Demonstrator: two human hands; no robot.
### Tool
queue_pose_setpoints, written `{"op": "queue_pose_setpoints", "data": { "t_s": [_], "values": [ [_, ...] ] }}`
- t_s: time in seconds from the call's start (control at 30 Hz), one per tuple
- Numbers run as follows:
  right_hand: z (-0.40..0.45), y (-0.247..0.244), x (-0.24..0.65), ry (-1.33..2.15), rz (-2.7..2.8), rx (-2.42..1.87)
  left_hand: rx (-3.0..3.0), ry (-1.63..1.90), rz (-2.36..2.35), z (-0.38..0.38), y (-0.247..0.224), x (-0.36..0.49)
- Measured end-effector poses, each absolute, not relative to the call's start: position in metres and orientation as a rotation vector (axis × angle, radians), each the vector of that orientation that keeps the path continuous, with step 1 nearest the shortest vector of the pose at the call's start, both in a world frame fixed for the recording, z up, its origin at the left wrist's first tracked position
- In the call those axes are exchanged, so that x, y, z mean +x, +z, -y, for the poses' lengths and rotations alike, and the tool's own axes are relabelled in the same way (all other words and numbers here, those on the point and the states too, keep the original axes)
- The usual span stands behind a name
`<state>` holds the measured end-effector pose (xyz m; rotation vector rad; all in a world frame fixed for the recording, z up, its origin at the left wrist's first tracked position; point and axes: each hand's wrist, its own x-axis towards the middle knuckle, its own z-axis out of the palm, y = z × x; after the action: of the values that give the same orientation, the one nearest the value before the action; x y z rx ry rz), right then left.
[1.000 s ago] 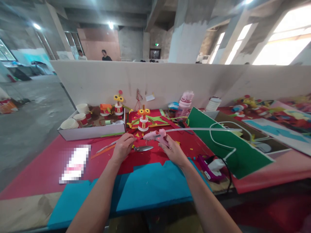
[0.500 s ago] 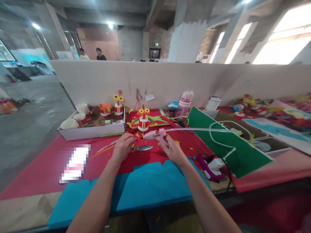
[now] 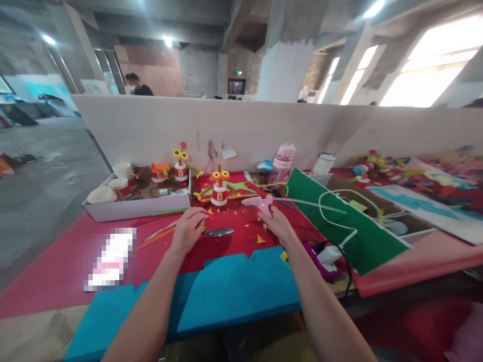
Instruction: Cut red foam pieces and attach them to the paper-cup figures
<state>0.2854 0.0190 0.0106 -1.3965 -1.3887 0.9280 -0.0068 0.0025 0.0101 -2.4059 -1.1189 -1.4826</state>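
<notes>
My right hand (image 3: 278, 222) is wrapped round the handle of a pink glue gun (image 3: 257, 202), its nozzle facing left and a long clear glue stick (image 3: 311, 202) poking out of the back. Left of it, my left hand (image 3: 189, 227) has its fingers drawn together low over the red table cover; whatever lies between the fingertips is too small to make out. By that hand rest scissors (image 3: 220, 232), blades to the right, their handles partly hidden. Just beyond stands a paper-cup robot figure (image 3: 219, 193) with yellow eyes and spring arms. Small yellow scraps (image 3: 260, 239) are scattered around.
A white box (image 3: 139, 211) with cups and a second figure (image 3: 180, 168) stands back left. On the right are a leaning green board (image 3: 339, 231), a white cable and a purple power strip (image 3: 328, 269). A pink bottle (image 3: 283, 163) stands behind; blue foam (image 3: 234, 286) lines the front edge.
My right hand has carried the glue gun right, away from my left hand. The left hand stays near the scissors. The view has shifted slightly.
</notes>
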Motion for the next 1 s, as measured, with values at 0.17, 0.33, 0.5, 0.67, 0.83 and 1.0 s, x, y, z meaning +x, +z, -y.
{"op": "queue_pose_setpoints", "data": {
  "t_s": [0.17, 0.33, 0.5, 0.67, 0.83, 1.0],
  "values": [
    [-0.057, -0.012, 0.309, 0.516, 1.575, -1.772, -2.484, -1.517, 1.140, -0.005, 0.008, -0.007],
    [-0.069, -0.020, 0.310, 0.207, 1.803, -1.955, -2.466, -1.673, 1.316, 0.001, 0.009, -0.002],
    [-0.081, 0.009, 0.295, 0.095, 1.663, -1.748, -2.430, -1.768, 1.415, -0.007, 0.041, -0.005],
    [-0.135, 0.057, 0.249, 0.637, 1.560, -1.175, -2.520, -1.548, 1.408, -0.060, 0.107, -0.015],
    [-0.185, 0.085, 0.207, 1.023, 1.597, -0.955, -2.627, -1.298, 1.427, -0.131, 0.152, -0.015],
    [-0.204, 0.090, 0.193, 1.205, 1.732, -0.919, -2.726, -1.124, 1.537, -0.175, 0.162, -0.007]
  ]
}}
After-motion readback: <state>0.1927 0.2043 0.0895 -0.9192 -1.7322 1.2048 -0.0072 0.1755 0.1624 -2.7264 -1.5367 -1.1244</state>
